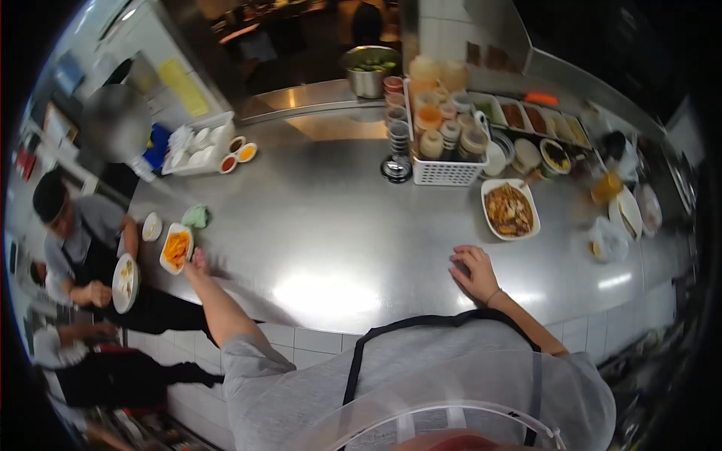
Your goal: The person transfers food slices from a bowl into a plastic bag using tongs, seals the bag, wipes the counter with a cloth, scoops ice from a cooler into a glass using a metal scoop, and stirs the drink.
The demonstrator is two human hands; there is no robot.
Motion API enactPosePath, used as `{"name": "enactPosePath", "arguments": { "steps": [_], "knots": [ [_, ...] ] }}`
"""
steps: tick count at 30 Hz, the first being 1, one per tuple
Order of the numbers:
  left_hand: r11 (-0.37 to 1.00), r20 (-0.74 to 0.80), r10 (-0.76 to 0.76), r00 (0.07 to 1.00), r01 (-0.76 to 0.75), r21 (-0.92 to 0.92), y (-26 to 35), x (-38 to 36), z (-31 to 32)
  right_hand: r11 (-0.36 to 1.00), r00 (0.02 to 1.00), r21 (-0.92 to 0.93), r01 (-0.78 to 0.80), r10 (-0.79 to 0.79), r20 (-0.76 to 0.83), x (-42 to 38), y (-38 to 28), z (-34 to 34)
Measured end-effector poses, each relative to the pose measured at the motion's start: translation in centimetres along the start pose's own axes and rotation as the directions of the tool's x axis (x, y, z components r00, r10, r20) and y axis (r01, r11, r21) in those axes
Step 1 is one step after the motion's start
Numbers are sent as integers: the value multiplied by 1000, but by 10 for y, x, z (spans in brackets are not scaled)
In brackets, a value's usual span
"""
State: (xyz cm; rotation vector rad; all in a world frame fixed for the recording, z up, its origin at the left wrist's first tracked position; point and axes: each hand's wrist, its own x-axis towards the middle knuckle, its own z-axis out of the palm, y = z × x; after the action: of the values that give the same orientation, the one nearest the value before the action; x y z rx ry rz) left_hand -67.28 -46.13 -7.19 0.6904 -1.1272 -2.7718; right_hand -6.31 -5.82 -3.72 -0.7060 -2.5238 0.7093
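Note:
At the left end of the counter, my left hand [196,264] reaches out with its fingers at the near right rim of a white dish [165,259] and appears to grip it. Orange food strips [177,249] fill that dish. A small white bowl [152,227] and a crumpled green cloth [196,217] lie close by. My right hand [475,273] is over the steel counter near its front edge, fingers apart, holding nothing. Beyond it stands a square white bowl [487,218] of brown sauced food [509,210].
A co-worker [81,233] at left holds a white plate [125,284]. A white basket [449,174] of bottles, a steel pot [370,84] and condiment trays [519,116] stand at the back. Sauce cups [246,152] sit near a white bin [213,156]; a plastic bag [611,242] lies right.

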Motion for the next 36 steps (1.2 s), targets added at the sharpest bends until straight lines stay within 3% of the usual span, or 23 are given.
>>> {"name": "enactPosePath", "arguments": {
  "steps": [1, 6, 8, 11, 14, 16, 21, 22, 24, 25, 27, 28, 32, 33, 35, 36],
  "knots": [
    [999, 121, 14, 993, -20, 49, 4, 24, -6, 1000, 1000, 4, 15, -15, 25, 2, 1, -1],
    [981, 26, 116, 993, -119, 154, 14, 39, -5, 1000, 999, 1, 3, -3, 38, 7, -1, -3],
    [963, 53, 127, 991, -135, 234, 14, 55, -15, 966, 997, 252, -53, 37, 70, 21, -3, -14],
    [956, 83, 143, 986, -159, 248, 11, 65, -20, 982, 966, -2, 187, -185, -180, 78, -17, -59],
    [954, -61, 80, 995, -59, 294, 14, 66, -12, 982, 919, -1, 188, -176, -353, 147, -18, -110],
    [947, -67, 93, 993, -68, 313, 18, 58, -10, 970, 869, 89, 226, -159, -469, 194, 6, -126],
    [934, -135, 23, 991, 27, 357, 19, 57, -23, 990, 863, -129, 59, -116, -492, 312, 70, -164],
    [925, -114, -18, 993, 59, 374, 19, 50, -26, 989, 866, -130, 71, -125, -484, 336, 84, -168],
    [920, -111, -46, 993, 85, 383, 19, 30, -33, 935, 897, -352, -43, -119, -425, 379, 111, -171],
    [904, -64, -50, 997, 73, 421, 15, 14, -34, 938, 904, -346, -22, -129, -408, 393, 116, -171],
    [870, 28, -115, 993, 87, 486, 6, -14, -38, 861, 931, -471, -191, 8, -364, 427, 122, -170],
    [849, 69, -173, 982, 113, 517, 4, -23, -43, 870, 933, -450, -203, 32, -358, 446, 142, -170],
    [765, 222, -345, 912, 136, 629, -17, -91, -36, 876, 934, -461, -141, -37, -356, 503, 218, -180],
    [740, 212, -323, 923, 107, 664, -23, -122, -19, 894, 933, -433, -112, -56, -357, 515, 236, -187],
    [658, 230, -389, 892, 94, 748, -33, -152, -4, 866, 956, -484, -127, -22, -291, 510, 222, -199],
    [643, 247, -422, 872, 95, 760, -38, -169, 5, 856, 947, -508, -92, -83, -311, 513, 235, -204]
  ]
}}
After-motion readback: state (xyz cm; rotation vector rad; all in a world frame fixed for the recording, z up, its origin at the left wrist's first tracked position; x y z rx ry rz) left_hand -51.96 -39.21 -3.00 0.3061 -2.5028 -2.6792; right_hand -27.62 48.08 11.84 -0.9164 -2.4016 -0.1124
